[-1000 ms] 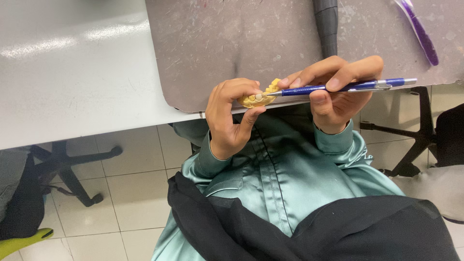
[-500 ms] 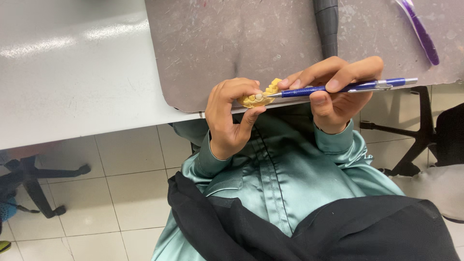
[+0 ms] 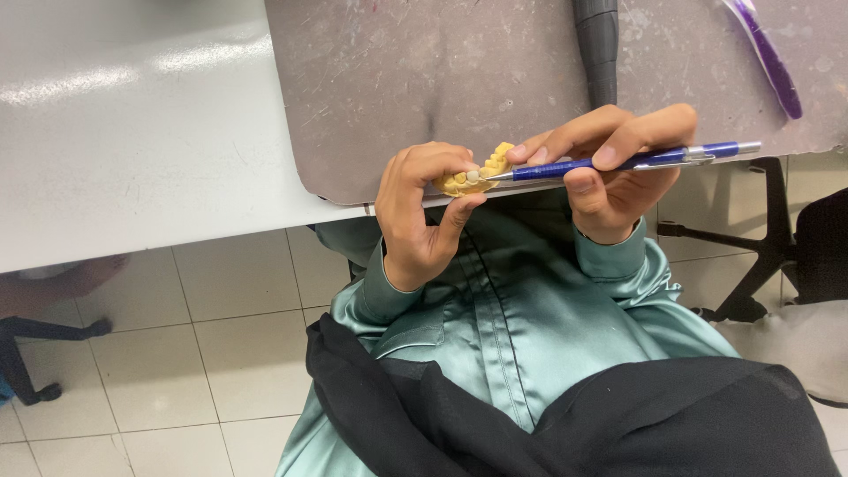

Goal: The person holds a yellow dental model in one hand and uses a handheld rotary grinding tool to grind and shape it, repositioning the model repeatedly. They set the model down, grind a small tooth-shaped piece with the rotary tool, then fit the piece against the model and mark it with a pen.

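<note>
Gripping a small yellow tooth model [image 3: 473, 174] between thumb and curled fingers, the left hand [image 3: 422, 216] keeps it just over the near edge of the grey mat [image 3: 424, 79]. The right hand [image 3: 609, 172] is closed around a blue pencil [image 3: 618, 162], which lies across the fingers with its tip touching a pale tooth on the model and its silver end pointing right. Both hands sit close together above the person's lap, in front of the green satin shirt [image 3: 503, 327] and the black cloth [image 3: 618, 415] draped over it.

Compared with a second ago, the hands, model and pencil sit in the same pose; the only clear change is on the floor to the left, where a chair base [image 3: 22, 353] has shifted further toward the edge of view. The marking on the model therefore looks steady and ongoing rather than finished.

Farther out, a dark handle [image 3: 599, 44] lies on the mat beyond the right hand, and a purple tool [image 3: 768, 57] rests at the far right. The mat sits on a white table [image 3: 132, 132]. No box, tray or other container is in view.
</note>
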